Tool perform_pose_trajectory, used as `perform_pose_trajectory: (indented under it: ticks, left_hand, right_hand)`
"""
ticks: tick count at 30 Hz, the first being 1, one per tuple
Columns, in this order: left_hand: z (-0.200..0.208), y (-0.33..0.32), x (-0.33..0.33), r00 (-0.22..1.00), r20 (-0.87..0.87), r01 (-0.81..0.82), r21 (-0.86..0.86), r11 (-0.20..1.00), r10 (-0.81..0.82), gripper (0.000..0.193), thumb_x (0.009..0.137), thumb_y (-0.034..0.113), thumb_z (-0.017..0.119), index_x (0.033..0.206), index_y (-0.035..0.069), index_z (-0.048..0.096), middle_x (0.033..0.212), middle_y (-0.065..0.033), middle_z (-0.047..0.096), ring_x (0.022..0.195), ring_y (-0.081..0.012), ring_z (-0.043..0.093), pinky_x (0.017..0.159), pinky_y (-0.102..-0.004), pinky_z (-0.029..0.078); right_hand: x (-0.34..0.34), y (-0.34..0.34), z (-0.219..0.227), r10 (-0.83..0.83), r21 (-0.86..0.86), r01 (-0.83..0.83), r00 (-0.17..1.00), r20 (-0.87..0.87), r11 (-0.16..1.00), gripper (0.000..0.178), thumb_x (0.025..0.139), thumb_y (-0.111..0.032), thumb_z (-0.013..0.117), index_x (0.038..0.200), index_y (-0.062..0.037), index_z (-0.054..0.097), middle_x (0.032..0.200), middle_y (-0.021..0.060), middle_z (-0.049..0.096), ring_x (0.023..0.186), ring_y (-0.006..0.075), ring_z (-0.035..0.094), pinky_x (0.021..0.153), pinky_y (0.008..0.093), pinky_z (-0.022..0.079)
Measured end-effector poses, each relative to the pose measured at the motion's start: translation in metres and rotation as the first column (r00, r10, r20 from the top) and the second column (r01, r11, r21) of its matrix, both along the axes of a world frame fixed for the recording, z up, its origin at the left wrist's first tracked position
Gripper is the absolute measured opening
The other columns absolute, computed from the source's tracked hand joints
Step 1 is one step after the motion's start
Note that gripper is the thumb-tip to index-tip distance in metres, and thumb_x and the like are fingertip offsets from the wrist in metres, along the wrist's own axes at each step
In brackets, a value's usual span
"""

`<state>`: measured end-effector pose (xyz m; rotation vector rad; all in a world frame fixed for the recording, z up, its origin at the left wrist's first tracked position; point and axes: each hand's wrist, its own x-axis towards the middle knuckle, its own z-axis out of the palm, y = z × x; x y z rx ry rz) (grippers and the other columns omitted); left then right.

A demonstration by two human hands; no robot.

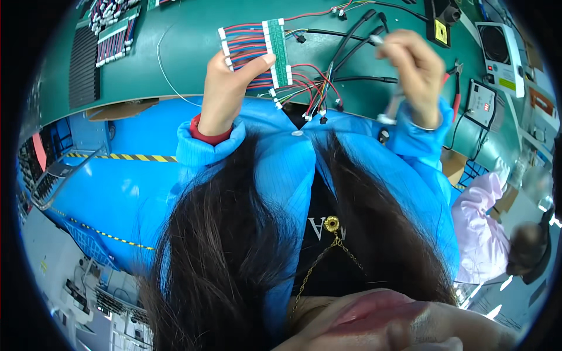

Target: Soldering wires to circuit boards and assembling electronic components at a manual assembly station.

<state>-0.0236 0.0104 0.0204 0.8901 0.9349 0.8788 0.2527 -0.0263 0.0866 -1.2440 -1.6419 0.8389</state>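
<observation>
Holding green board [279, 51], white-socketed, red-and-blue wires [248, 41] leftward: left hand [230, 82], thumb on top | pinching small white connector [376, 40], fingers curled: right hand [417, 67]

From the wearer's head, the wide fisheye camera looked steeply down toward the near edge of the flat, green-topped workbench [134, 79]. It hung close above the wearer's long, dark, loose hair [216, 234] and blue cloth jacket [284, 181] on the bench's near side, with the benchtop farther off.
</observation>
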Motion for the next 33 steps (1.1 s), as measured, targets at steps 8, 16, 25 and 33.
perform_pose_trajectory:
  ticks: [8, 16, 25, 33]
  left_hand:
    - [0.005, 0.002, 0.004, 0.999, -0.028, 0.031, 0.090, 0.995, -0.029, 0.025, 0.082, 0.007, 0.071, 0.105, 0.000, 0.066, 0.093, -0.0066, 0.070, 0.081, -0.0127, 0.067, 0.074, -0.0261, 0.054]
    - [0.006, 0.002, 0.005, 0.996, -0.052, 0.081, 0.077, 0.994, -0.078, 0.024, 0.084, 0.007, 0.069, 0.107, 0.000, 0.065, 0.098, -0.0079, 0.069, 0.087, -0.0134, 0.066, 0.080, -0.0273, 0.053]
    - [0.022, 0.005, 0.013, 0.997, -0.014, 0.072, -0.007, 0.997, -0.072, 0.019, 0.085, -0.001, 0.066, 0.103, -0.003, 0.063, 0.087, -0.0023, 0.066, 0.073, -0.0064, 0.060, 0.063, -0.0206, 0.050]
    - [0.031, 0.006, 0.010, 0.998, -0.042, 0.041, -0.020, 0.999, -0.042, 0.018, 0.084, 0.000, 0.067, 0.101, -0.002, 0.063, 0.087, -0.0021, 0.066, 0.072, -0.0064, 0.060, 0.063, -0.0208, 0.050]
  right_hand:
    - [-0.055, 0.008, -0.047, 0.197, -0.102, -0.182, 0.968, 0.156, 0.978, 0.014, 0.088, -0.010, 0.067, 0.096, 0.0005, 0.065, 0.088, 0.0057, 0.067, 0.081, 0.0117, 0.064, 0.073, 0.0259, 0.051]
    - [-0.052, 0.009, -0.059, 0.142, -0.120, -0.131, 0.986, 0.085, 0.984, 0.018, 0.088, -0.018, 0.068, 0.099, -0.0034, 0.071, 0.087, 0.0078, 0.068, 0.080, 0.0180, 0.065, 0.071, 0.0283, 0.051]
    - [-0.043, 0.007, -0.056, 0.159, -0.127, -0.171, 0.982, -0.101, 0.977, 0.011, 0.081, -0.004, 0.072, 0.091, 0.0003, 0.072, 0.086, 0.0072, 0.067, 0.085, 0.0165, 0.060, 0.076, 0.0283, 0.045]
    - [-0.048, 0.004, -0.034, 0.180, 0.109, -0.219, 0.941, 0.287, 0.970, 0.024, 0.070, -0.011, 0.080, 0.092, -0.0049, 0.074, 0.087, 0.0054, 0.064, 0.084, 0.0180, 0.057, 0.072, 0.0289, 0.044]
